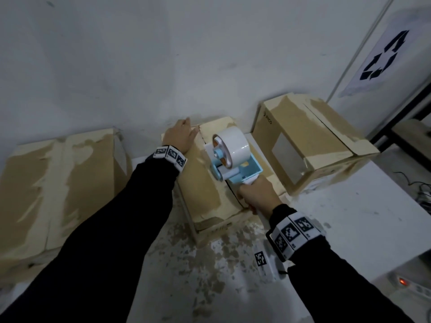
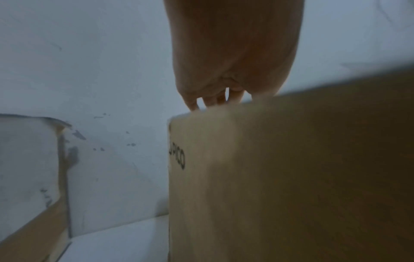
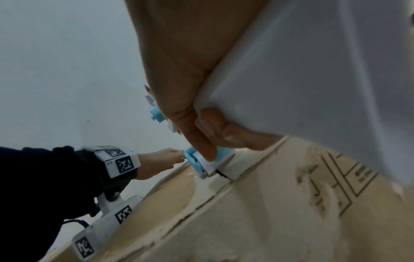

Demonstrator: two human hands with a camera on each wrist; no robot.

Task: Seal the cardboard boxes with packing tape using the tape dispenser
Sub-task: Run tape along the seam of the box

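A worn cardboard box (image 1: 200, 190) stands in the middle of the white table, its two top flaps meeting along a centre seam. My left hand (image 1: 180, 137) lies flat on the box's far left corner, fingers straight; the left wrist view shows those fingers (image 2: 215, 101) over the box's top edge (image 2: 291, 159). My right hand (image 1: 258, 195) grips the white handle of a blue and white tape dispenser (image 1: 231, 157) with a big white tape roll. The dispenser's front end (image 3: 201, 164) sits on the seam (image 3: 224, 187) about midway along the box.
A larger torn box (image 1: 53, 183) stands to the left and another box (image 1: 310, 136) with a loose flap to the right, both against the grey wall. A recycling sign (image 1: 387, 57) hangs at the right. Cables (image 1: 419, 190) lie at the table's right edge.
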